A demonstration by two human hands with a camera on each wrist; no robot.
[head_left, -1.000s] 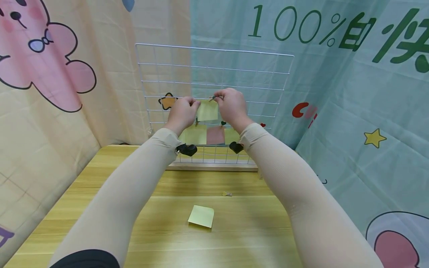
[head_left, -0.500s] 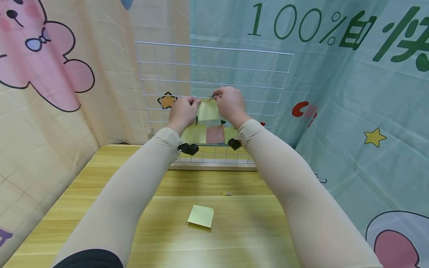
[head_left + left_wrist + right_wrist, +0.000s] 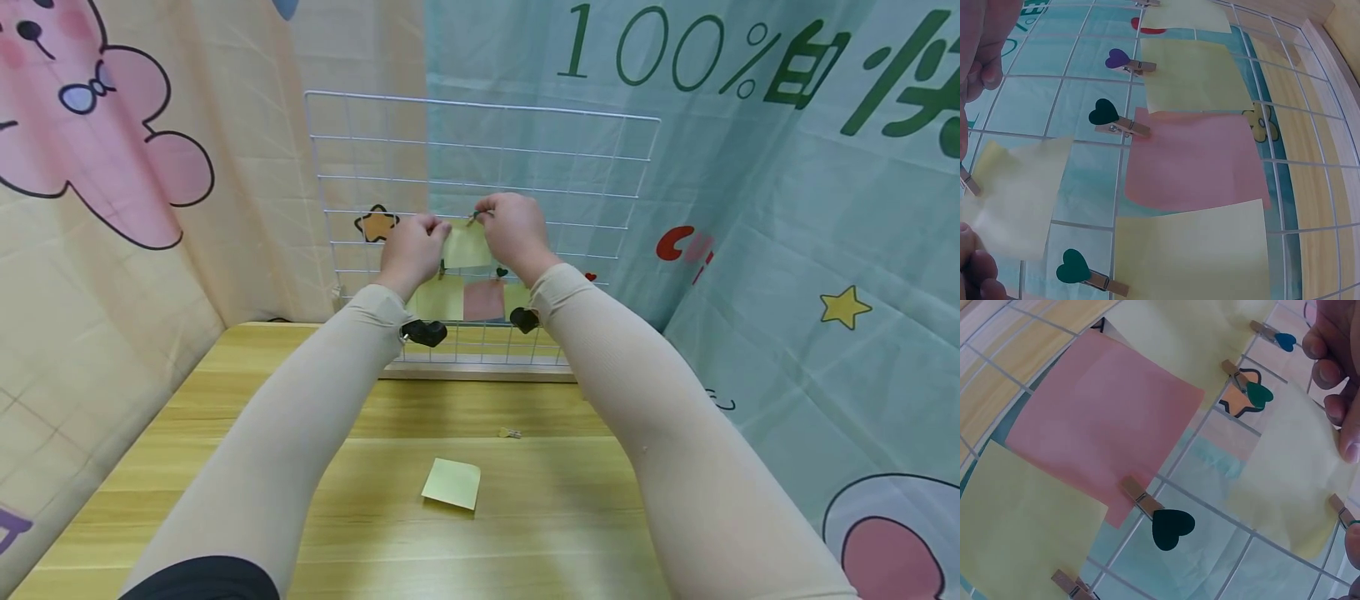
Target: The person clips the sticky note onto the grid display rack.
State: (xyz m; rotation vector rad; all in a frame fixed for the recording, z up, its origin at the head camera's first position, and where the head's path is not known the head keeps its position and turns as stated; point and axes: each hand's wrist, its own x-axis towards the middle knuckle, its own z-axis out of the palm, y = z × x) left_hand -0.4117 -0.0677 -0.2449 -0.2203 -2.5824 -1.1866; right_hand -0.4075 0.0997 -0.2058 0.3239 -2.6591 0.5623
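My left hand (image 3: 411, 254) pinches the upper left edge of a yellow sticky note (image 3: 467, 245), held against a white wire grid (image 3: 480, 152). At the note's upper right, my right hand (image 3: 517, 233) grips a small wooden clothespin (image 3: 1340, 510), whose tip lies over the note's edge. Below hang more notes: a pink one (image 3: 1194, 159) between yellow notes (image 3: 1194, 256), fixed to the wires by clothespins with heart tops, such as a dark green heart clothespin (image 3: 1172, 529). In the left wrist view, the right hand's fingers show at upper left.
A loose yellow note (image 3: 452, 483) lies on the wooden table (image 3: 360, 533). Behind it is a small clothespin (image 3: 510, 433). The grid stands on a wooden base (image 3: 480, 375) at the table's back. Printed curtains (image 3: 750, 275) enclose the sides and rear.
Both hands stay at the note's upper corners, with only slight shifts. The head view has moved a little. The loose note and clothespin on the table lie as before.
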